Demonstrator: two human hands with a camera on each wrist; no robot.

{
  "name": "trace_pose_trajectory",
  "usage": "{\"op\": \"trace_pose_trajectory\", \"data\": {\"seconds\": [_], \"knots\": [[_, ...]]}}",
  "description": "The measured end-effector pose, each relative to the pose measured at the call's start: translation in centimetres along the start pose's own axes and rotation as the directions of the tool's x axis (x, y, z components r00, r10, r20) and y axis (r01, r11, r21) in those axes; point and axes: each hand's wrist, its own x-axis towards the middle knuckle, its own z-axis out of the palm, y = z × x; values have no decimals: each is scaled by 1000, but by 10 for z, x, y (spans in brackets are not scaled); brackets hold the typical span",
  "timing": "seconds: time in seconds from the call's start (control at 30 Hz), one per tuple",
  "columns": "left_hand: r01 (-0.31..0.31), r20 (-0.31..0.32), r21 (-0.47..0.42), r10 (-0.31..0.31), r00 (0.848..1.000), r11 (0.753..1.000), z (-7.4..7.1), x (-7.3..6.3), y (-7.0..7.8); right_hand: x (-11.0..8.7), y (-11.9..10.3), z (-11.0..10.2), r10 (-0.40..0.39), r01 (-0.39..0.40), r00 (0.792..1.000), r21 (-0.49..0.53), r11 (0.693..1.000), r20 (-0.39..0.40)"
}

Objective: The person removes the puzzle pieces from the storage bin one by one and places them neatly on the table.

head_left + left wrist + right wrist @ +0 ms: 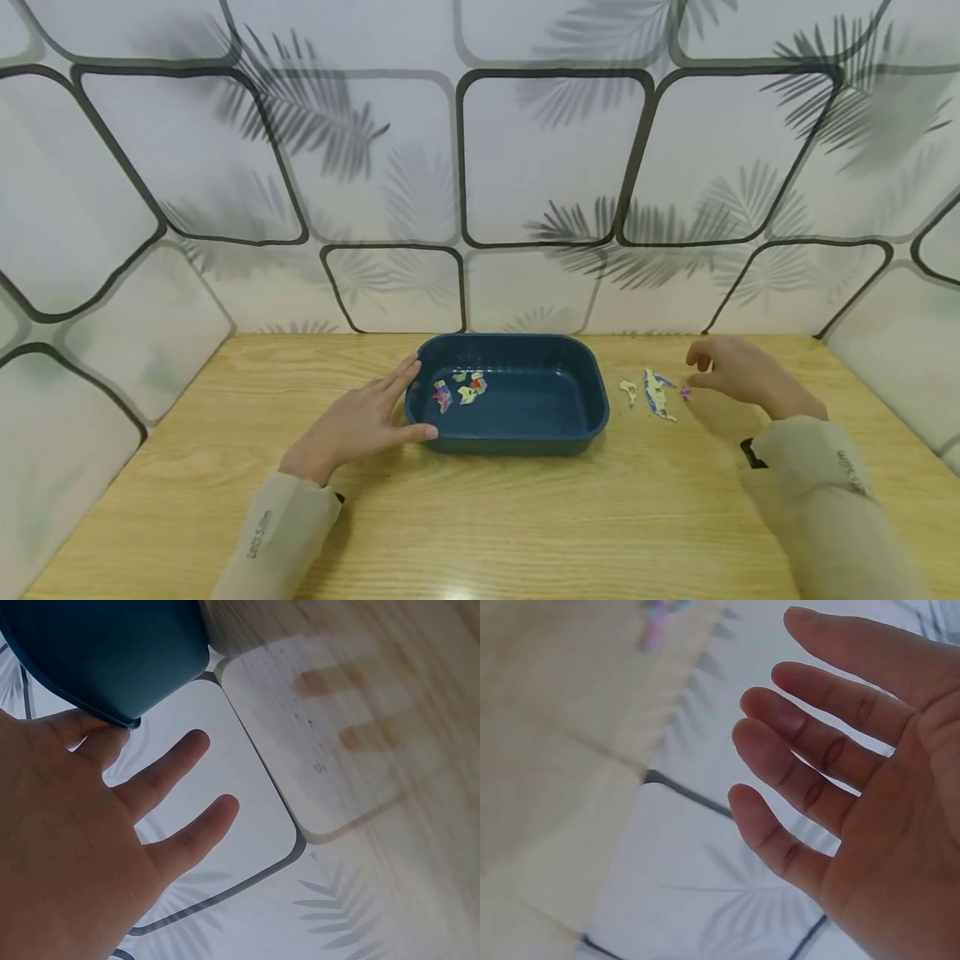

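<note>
Hands [356, 421] [742, 377], two, one blue basin [510, 446], three scraps [655, 392] beside it

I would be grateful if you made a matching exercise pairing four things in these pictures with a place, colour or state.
Things:
1. left hand
2. right hand
3. tray
4. small piece nearest the right hand

Matches:
A. dark blue
B. touching the tray's rim
C. pinkish
D. right of the tray, holding nothing

Pairs: 1-B, 2-D, 3-A, 4-C
</note>
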Motion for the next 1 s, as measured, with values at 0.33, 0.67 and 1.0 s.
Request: {"op": "trace_pose_trajectory", "data": {"seconds": [0.33, 0.67, 1.0], "knots": [[1, -12, -8, -1, 1000, 1000, -3, -3, 0, 30, -36, -32, -40, 41, 999, -54, 998, 15], [0, 0, -8, 0, 1000, 1000, -1, -2, 0, 51, -69, -42, -137, 136, 991, -40, 990, -13], [-2, -3, -6, 2, 1000, 1000, 0, -1, 0, 73, -97, -40, -213, 212, 977, -32, 977, -16]]}}
